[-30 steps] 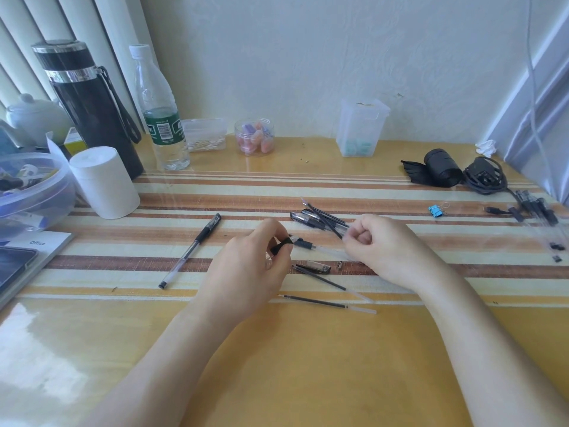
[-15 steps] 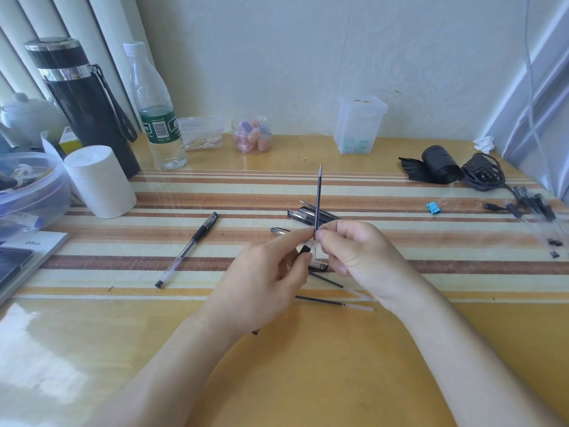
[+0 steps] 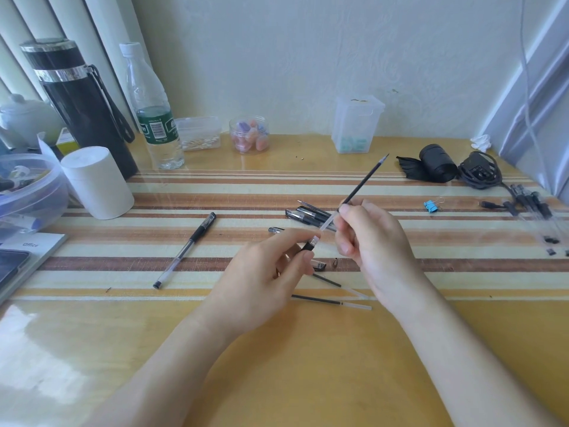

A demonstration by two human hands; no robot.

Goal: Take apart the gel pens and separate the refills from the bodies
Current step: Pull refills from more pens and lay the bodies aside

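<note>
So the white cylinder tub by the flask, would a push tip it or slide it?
The white tub looks squat and flat-based, so probably slides rather than tips. The glossy table likely helps sliding. Its weight can't be judged; contents are hidden.

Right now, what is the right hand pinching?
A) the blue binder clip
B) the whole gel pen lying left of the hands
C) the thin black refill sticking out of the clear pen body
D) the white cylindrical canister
C: the right hand pinches the thin black refill, which angles up and away, while the left hand grips the clear pen body's black end.
</note>
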